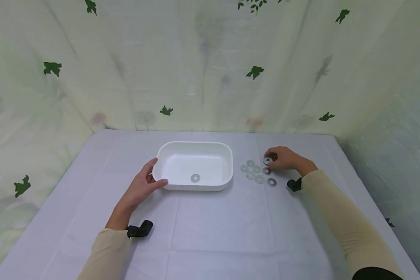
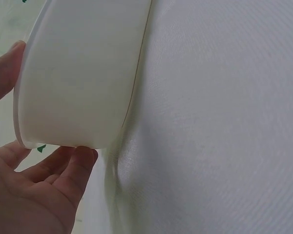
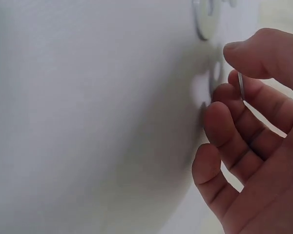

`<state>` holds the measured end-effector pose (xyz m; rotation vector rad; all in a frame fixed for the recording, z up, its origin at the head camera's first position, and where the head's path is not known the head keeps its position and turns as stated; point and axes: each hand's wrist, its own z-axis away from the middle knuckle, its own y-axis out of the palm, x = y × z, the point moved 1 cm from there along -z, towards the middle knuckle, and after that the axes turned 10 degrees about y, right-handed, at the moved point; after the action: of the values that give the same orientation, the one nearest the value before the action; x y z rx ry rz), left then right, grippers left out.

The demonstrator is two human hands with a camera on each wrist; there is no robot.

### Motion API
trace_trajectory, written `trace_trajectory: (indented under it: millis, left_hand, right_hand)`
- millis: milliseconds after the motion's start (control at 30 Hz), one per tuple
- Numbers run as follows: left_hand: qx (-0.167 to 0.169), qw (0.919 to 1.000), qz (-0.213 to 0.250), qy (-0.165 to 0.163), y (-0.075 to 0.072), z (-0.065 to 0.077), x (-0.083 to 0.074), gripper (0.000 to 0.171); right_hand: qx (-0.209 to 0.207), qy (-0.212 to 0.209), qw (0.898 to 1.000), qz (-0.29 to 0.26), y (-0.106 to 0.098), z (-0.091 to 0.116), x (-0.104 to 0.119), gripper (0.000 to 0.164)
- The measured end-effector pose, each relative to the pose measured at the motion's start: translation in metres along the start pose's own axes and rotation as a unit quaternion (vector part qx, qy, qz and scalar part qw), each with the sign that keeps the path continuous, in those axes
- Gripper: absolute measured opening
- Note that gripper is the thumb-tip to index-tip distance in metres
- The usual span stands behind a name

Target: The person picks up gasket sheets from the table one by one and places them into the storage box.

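A white rounded rectangular plastic tub [image 1: 192,187] stands on the table, and one flat metal washer [image 1: 195,175] lies inside it near the front wall. At the tub's left end my left hand [image 1: 141,186] grips it, thumb on the front rim and fingers around the end; the left wrist view shows fingertips against the outer wall [image 2: 73,87]. My right hand [image 1: 284,158] pinches a washer [image 1: 265,160] between thumb and forefinger, tilted on edge in the right wrist view [image 3: 241,87]. Below it, several more washers [image 1: 259,179] lie loosely grouped right of the tub.
A white cloth [image 1: 217,233] with fold creases covers the table. Behind and on both sides hangs a pale curtain [image 1: 203,77] with green leaf prints. Black wrist mounts [image 1: 140,229] sit on both forearms, close over the cloth.
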<state>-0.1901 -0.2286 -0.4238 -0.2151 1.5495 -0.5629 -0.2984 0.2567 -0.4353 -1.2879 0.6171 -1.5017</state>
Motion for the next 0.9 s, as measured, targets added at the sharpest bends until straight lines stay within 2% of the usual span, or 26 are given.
trace_trajectory:
  millis: [100, 333, 600, 900]
  left_hand:
    - [-0.001, 1.0000, 0.001, 0.000, 0.001, -0.001, -0.002, 0.097]
    - [-0.001, 1.0000, 0.003, 0.000, 0.000, -0.001, -0.003, 0.097]
    - [0.000, 0.9999, 0.015, 0.004, 0.000, 0.001, -0.001, 0.096]
    - [-0.002, 0.9998, 0.018, 0.004, -0.001, 0.002, 0.000, 0.098]
  right_hand:
    - [-0.010, -0.005, 1.000, -0.020, -0.006, 0.000, 0.003, 0.037]
    - [-0.032, -0.059, 0.996, -0.060, -0.019, -0.003, 0.024, 0.038]
    - [-0.028, -0.089, 0.994, -0.052, -0.028, -0.010, 0.055, 0.040]
    - [-0.016, -0.139, 0.987, -0.072, -0.028, -0.013, 0.093, 0.040]
